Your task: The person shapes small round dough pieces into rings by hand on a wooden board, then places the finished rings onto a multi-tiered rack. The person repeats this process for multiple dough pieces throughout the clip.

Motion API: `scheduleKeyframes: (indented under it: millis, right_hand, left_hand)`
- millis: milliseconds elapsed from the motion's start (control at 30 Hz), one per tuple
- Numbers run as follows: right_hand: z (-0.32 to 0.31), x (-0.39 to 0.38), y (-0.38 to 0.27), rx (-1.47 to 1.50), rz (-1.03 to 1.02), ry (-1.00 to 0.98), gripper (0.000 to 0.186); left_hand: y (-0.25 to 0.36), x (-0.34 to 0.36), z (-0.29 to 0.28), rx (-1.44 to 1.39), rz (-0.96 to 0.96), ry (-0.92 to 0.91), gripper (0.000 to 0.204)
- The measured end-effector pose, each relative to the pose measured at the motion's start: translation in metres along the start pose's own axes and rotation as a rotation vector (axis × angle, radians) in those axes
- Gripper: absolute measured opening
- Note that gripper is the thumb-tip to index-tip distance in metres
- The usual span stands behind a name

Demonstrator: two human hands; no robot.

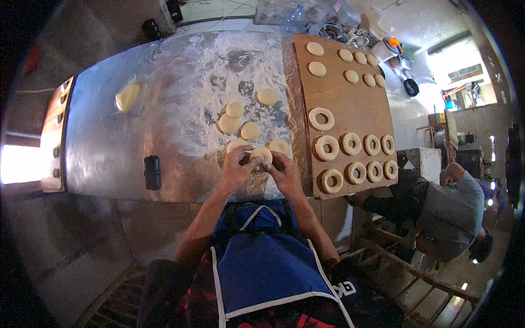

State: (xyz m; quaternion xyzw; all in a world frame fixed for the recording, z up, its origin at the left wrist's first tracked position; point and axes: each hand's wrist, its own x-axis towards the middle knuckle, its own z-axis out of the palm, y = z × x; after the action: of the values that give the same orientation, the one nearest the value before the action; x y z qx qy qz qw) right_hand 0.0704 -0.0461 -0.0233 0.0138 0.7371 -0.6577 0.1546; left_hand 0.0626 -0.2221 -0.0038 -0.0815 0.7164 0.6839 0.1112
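Note:
My left hand and my right hand are pinched on a pale dough round at the front middle of the metal table. Two more pieces, a round on the left and another on the right, lie partly hidden behind my fingers. Farther back, several flat dough rounds rest in scattered white flour. A larger dough lump sits toward the left, and a black rectangular object lies near the front edge.
At right, a wooden board holds several rounds and rings of dough. Another board stands along the table's left end. A person in grey is seated at lower right beside a metal rack. Containers crowd behind the table.

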Motion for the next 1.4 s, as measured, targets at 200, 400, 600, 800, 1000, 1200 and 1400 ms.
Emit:
scheduleKeyframes:
  millis: [200,400,600,800,1000,1200,1400]
  right_hand:
    - [0.009,0.008,-0.016,0.089,0.001,0.024,0.047]
    - [0.015,-0.004,-0.051,0.126,0.0,-0.129,0.059]
    - [0.006,0.016,-0.043,0.58,0.026,-0.095,0.032]
    - [-0.004,0.039,-0.022,0.016,0.131,0.225,0.053]
    - [-0.023,0.032,-0.042,-0.054,0.064,0.099,0.059]
    - [-0.04,0.032,-0.053,-0.078,0.064,0.38,0.061]
    - [-0.081,0.039,-0.038,-0.135,-0.054,0.207,0.057]
  left_hand:
    - [0.012,-0.013,-0.011,0.18,0.1,-0.082,0.031]
    - [-0.005,-0.017,-0.003,-0.213,0.005,0.002,0.029]
    - [-0.017,-0.009,0.008,-0.626,0.048,-0.12,0.047]
    - [-0.005,0.021,0.04,-1.142,-0.051,0.133,0.022]
    - [0.013,0.039,0.073,0.118,0.544,0.291,0.025]
    - [0.008,0.056,0.106,-0.485,0.197,0.227,0.037]
    - [-0.02,0.074,0.122,-0.251,0.161,0.129,0.026]
